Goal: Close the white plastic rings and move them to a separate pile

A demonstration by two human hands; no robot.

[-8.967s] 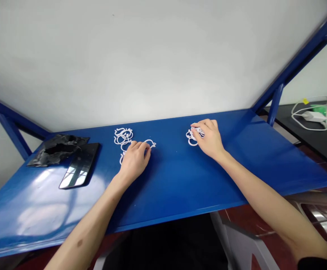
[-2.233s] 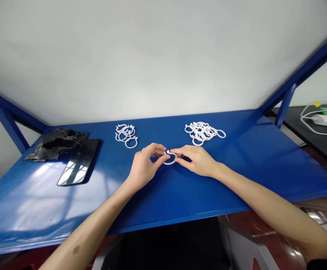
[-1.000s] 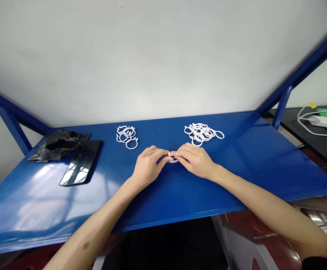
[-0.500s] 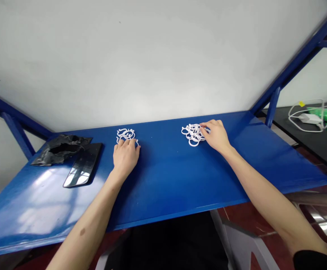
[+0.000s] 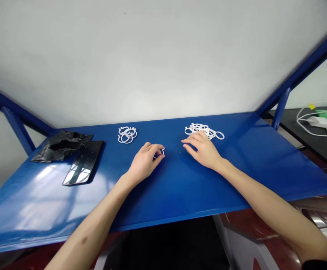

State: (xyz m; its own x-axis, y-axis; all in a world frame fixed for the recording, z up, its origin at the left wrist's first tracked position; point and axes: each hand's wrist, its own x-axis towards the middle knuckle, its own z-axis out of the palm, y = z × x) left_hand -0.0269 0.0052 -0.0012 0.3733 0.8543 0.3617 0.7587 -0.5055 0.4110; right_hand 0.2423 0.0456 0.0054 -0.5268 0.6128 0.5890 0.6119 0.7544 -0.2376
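Observation:
My left hand (image 5: pixel 148 160) is over the middle of the table, its thumb and fingers closed on a white plastic curtain ring (image 5: pixel 163 151) that is mostly hidden by the fingers. Behind it to the left lies a small pile of white rings (image 5: pixel 127 134), at least some of them open with a gap. My right hand (image 5: pixel 202 150) has its fingers apart and holds nothing that I can see. Just beyond its knuckles is a larger pile of white rings (image 5: pixel 205 128), partly covered by the hand. One ring (image 5: pixel 220 135) lies at that pile's right edge.
The blue table (image 5: pixel 163 198) meets a pale wall (image 5: pixel 152 67) at the back. On its left lie a black phone (image 5: pixel 83 163) and a crumpled black plastic bag (image 5: pixel 63 144). Blue frame bars (image 5: pixel 281 108) slope at both sides. A white cable (image 5: pixel 315 131) rests on a dark surface at right.
My left hand has moved from the left pile toward the middle, taking a ring with it. My right hand has come left and nearer, off the right pile's side; a ring now shows at that edge.

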